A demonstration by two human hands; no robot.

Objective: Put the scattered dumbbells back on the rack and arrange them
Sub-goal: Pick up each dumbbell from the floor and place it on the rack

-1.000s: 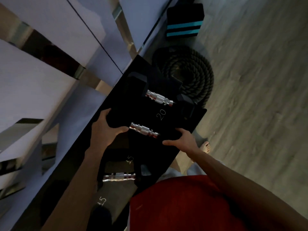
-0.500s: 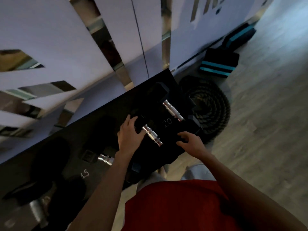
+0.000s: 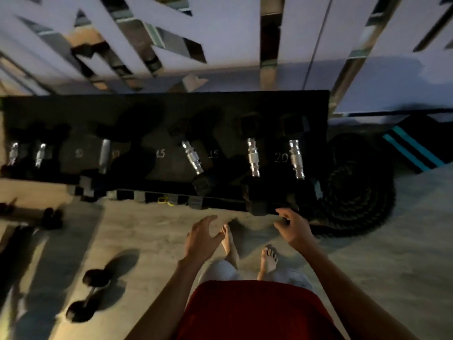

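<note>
Side by side, two chrome-handled dumbbells [image 3: 253,157] fill the rack [image 3: 171,106].

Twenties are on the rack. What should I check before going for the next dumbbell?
1. Hands free: ok. The left hand and right hand hold nothing.
2. Dumbbell pair at the 20 mark lying side by side on the rack: ok.
3. Floor cleared: not ok. A floor dumbbell lies at lower left, and small dark weights, blurred, sit near the rack's left end.
4. Racked dumbbells straight: not ok. The tilted dumbbell between the 15 marks lies askew.
5. Open slot for the floor dumbbell: cannot tell, the rack is too dark.
</note>
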